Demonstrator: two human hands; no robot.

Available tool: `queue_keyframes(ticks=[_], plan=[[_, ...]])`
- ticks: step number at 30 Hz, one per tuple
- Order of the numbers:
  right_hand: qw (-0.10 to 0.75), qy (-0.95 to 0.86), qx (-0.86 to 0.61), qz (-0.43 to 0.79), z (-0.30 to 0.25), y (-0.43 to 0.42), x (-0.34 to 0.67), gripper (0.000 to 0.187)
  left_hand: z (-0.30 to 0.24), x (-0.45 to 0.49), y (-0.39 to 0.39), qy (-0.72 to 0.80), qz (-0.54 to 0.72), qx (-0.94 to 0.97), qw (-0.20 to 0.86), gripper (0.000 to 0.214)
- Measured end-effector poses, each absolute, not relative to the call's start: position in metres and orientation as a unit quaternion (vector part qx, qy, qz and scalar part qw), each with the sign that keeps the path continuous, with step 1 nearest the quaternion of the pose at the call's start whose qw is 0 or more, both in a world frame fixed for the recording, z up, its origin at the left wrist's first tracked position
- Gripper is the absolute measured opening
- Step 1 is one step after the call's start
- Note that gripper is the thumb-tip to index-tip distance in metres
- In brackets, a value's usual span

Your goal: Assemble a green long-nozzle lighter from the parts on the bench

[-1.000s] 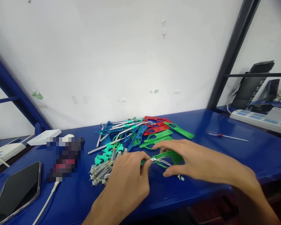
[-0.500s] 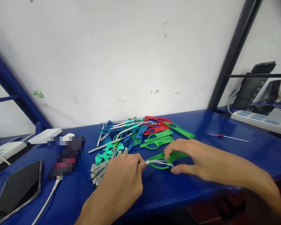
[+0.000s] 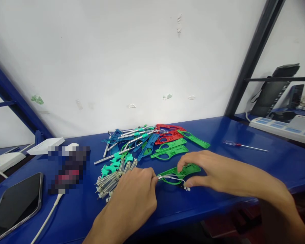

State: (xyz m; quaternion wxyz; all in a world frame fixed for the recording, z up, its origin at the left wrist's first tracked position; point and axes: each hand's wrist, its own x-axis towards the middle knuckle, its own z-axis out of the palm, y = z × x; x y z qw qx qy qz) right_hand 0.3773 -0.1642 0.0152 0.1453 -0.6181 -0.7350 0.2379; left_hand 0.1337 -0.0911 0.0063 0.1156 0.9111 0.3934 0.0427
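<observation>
My left hand [image 3: 134,200] is closed round a metal lighter tube, mostly hidden in the fist; its tip and thin white wires [image 3: 171,177] stick out to the right. My right hand [image 3: 205,173] is held with thumb and index finger apart over a green lighter handle half [image 3: 190,169] lying on the table. The thumb tip is at the wires' end, beside a small black and white piece [image 3: 186,187]; whether it touches is unclear. Clear lighter fuel tanks [image 3: 109,183] are piled by the left hand, with teal triggers [image 3: 112,167] behind them.
On the blue table [image 3: 218,135], more green handle halves [image 3: 171,152], red ones [image 3: 170,136], blue ones [image 3: 148,147] and metal tubes [image 3: 112,156] lie behind my hands. A screwdriver [image 3: 244,145] lies right. A phone [image 3: 17,200] and white cable [image 3: 47,218] are left.
The right thumb and fingers have shifted slightly left and down along the wires, and a small black and white piece now shows by the thumb. The left hand keeps its hold.
</observation>
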Motion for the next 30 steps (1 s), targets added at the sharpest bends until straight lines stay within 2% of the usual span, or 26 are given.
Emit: queue_keyframes(ticks=[3, 15, 23, 30], plan=[[0.144, -0.738, -0.613, 0.242, 0.009, -0.157, 0.377, 0.035, 0.005, 0.135, -0.095, 0.403, 0.018, 0.909, 0.105, 0.036], [0.134, -0.749, -0.594, 0.261, 0.004, -0.153, 0.375, 0.016, 0.001, 0.133, -0.102, 0.389, -0.001, 0.913, 0.119, 0.035], [0.123, -0.745, -0.599, 0.268, 0.011, -0.154, 0.373, 0.022, 0.015, 0.143, -0.102, 0.402, -0.069, 0.909, 0.092, 0.035], [0.113, -0.741, -0.608, 0.262, 0.012, -0.155, 0.374, 0.026, 0.017, 0.144, -0.102, 0.406, -0.074, 0.907, 0.086, 0.033]])
